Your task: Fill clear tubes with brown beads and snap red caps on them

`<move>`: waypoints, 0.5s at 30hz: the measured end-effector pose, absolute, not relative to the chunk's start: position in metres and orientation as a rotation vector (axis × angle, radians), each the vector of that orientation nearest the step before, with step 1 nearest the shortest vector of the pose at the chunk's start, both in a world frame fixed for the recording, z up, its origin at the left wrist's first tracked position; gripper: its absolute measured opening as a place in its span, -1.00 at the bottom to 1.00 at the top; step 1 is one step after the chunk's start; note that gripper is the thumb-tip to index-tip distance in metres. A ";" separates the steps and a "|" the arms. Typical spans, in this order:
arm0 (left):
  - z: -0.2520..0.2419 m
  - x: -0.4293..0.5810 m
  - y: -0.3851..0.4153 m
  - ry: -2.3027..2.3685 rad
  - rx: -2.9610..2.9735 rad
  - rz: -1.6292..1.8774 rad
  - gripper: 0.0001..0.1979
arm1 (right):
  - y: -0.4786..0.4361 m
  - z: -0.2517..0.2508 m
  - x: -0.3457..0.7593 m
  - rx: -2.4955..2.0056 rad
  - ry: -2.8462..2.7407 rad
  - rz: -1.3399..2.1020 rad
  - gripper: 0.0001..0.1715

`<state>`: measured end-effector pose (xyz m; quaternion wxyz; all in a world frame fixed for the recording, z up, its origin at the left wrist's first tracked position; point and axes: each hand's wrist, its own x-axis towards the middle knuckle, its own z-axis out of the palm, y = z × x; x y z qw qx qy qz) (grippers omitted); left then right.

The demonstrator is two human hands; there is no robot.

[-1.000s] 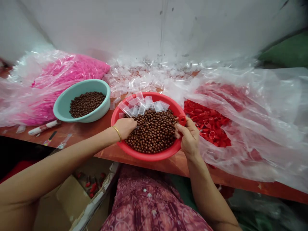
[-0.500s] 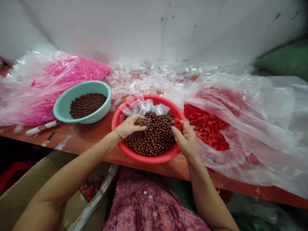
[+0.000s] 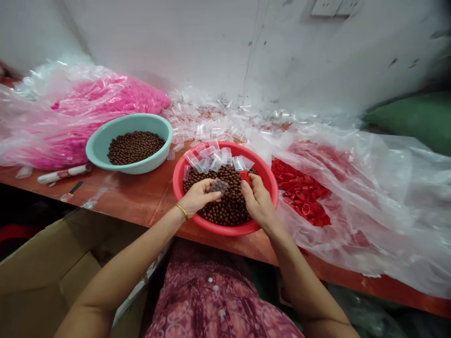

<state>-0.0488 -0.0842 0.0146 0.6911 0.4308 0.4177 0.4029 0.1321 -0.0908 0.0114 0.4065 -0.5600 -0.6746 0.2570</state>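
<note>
A red basin (image 3: 268, 176) full of small brown balls (image 3: 229, 206) sits at the near table edge, with clear plastic tubes (image 3: 214, 159) heaped at its far side. Over the balls my left hand (image 3: 199, 196) pinches a small clear tube (image 3: 219, 186) that holds a few brown balls. My right hand (image 3: 259, 202) is closed on a red cap (image 3: 244, 177) a few centimetres to the right of the tube. A gold bangle circles my left wrist.
A teal bowl (image 3: 102, 145) of brown balls stands to the left. Behind it lies a bag of pink caps (image 3: 105, 103). A clear bag of red caps (image 3: 303, 192) spreads to the right. Loose clear tubes (image 3: 218, 117) litter the back. A cardboard box (image 3: 42, 277) sits below left.
My left hand came up out of the balls holding a filled clear tube. My right hand moved left with the red cap, closer to the tube. The camera tilted up slightly.
</note>
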 end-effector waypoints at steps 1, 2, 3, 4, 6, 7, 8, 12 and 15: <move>0.015 -0.048 -0.084 0.943 0.952 0.891 -0.60 | -0.090 0.012 0.130 -1.403 -1.724 0.643 -0.60; 0.016 -0.048 -0.083 0.957 0.940 0.866 -0.61 | -0.090 0.013 0.130 -1.381 -1.748 0.644 -0.60; 0.016 -0.049 -0.083 0.969 0.928 0.836 -0.62 | -0.089 0.012 0.129 -1.356 -1.769 0.648 -0.60; 0.017 -0.049 -0.083 0.979 0.918 0.817 -0.62 | -0.088 0.012 0.129 -1.331 -1.784 0.654 -0.60; 0.017 -0.050 -0.083 0.983 0.907 0.841 -0.61 | -0.088 0.010 0.130 -1.296 -1.793 0.672 -0.59; 0.017 -0.050 -0.084 0.974 0.906 0.856 -0.60 | -0.088 0.008 0.130 -1.287 -1.791 0.686 -0.59; 0.017 -0.050 -0.084 0.965 0.907 0.871 -0.59 | -0.088 0.007 0.130 -1.282 -1.789 0.700 -0.59; 0.014 -0.049 -0.086 0.915 0.971 0.925 -0.54 | -0.089 0.003 0.127 -1.240 -1.772 0.734 -0.57; 0.012 -0.048 -0.087 0.901 1.073 0.981 -0.56 | -0.089 0.005 0.123 -1.176 -1.745 0.737 -0.54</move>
